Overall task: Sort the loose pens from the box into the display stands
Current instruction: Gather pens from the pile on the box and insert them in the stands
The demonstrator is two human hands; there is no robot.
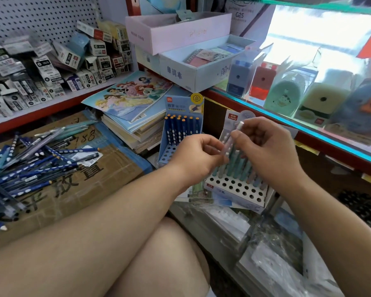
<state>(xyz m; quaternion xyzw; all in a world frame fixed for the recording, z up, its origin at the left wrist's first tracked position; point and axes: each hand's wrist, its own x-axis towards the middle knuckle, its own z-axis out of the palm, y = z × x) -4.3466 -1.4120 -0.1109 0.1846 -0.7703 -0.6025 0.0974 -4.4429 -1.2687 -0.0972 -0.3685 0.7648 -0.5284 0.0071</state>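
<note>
View down from head height inside a stationery shop, bare forearms reaching in from the bottom edge.

At centre frame, left hand (198,155) and right hand (263,146) meeting over a pale pen (239,125) with a white cap, held slanted, cap uppermost. Right hand pinching the upper barrel between thumb and fingertips. Left hand curled at the lower end, apparently pinching it too, though blurred there.

Directly beneath, right of centre: white stand (234,187) with a grid of round holes, back rows filled with upright teal and pastel pens, front rows bare. Just left of it, blue stand (171,154) with dark blue, orange-tipped pens packed at the back and open holes in front.

At far left, loose pens (30,166) heaped in a tangle on a cardboard box (84,189), mostly dark blue with white dots, a few teal and clear ones higher up.

Behind the stands, a stack of picture books (133,116). Along the upper right, pencil sharpeners (284,97) on a shelf. In the upper left, small cartons (51,67) against pegboard.

Judged from all this: sorting under way, perhaps near the middle. Both stands part filled, many holes vacant, a large heap waiting. Pen in hand not yet seated, probably bound for the white stand.
</note>
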